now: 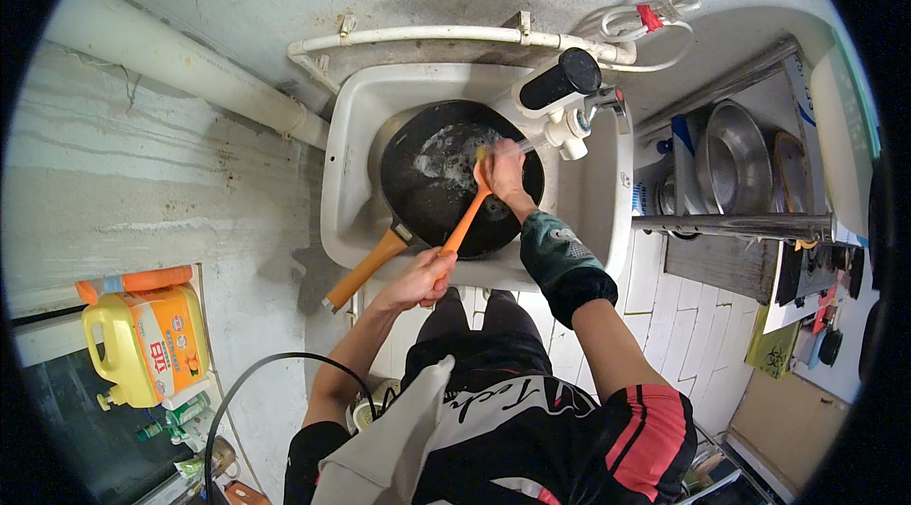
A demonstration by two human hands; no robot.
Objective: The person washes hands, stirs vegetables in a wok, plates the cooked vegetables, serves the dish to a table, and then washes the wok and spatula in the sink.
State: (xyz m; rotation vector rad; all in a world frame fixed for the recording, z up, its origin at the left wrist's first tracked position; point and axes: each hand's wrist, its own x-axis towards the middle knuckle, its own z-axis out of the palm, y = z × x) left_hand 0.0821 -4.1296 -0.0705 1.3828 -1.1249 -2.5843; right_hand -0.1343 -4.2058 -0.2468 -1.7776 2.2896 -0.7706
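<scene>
A black frying pan [434, 199] rests in the white sink [345, 220], its orange-brown handle [366, 270] jutting past the front left rim. Above the pan my left hand [420, 278] grips the handle of an orange spatula [466, 220]. My right hand [504, 169] is closed around the spatula's head with a yellowish sponge [482, 152], mostly hidden by the fingers. Water seems to stream from the white faucet filter [569, 131] towards that hand. Whitish foam [448, 156] lies on the wet pan bottom.
White pipes [427, 34] run along the wall behind the sink. To the right, a metal rack [740, 226] holds a steel basin [736, 156]. A yellow detergent jug [142, 341] and several bottles stand at the left. A black cable [213, 427] loops near my left arm.
</scene>
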